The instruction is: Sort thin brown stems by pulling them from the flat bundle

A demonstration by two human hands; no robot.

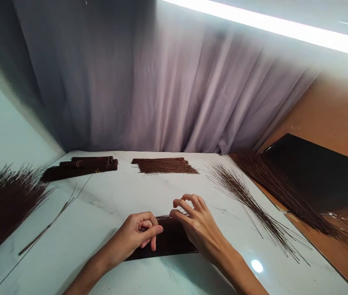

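Observation:
My left hand (145,232) is closed above the left part of a dark brown flat layer (174,241), its thumb pressed against the bent fingers. Anything pinched there is too small to make out. At the layer's far edge, my right hand (197,223) hovers with curved fingers held apart, its fingertips close to some thin dark sticks (163,217). Whether they touch those sticks I cannot tell. Both wrists come in from the near side of the white marbled table (100,213). The palms are turned down, and the right one hides part of the layer.
At the back lie a row of thin brown sticks (164,165) and dark rolled bundles (84,164). Loose sticks (254,205) fan out on the right, a few sticks (51,223) on the left. A large pile (5,209) is far left; long strands (278,188) line the right edge.

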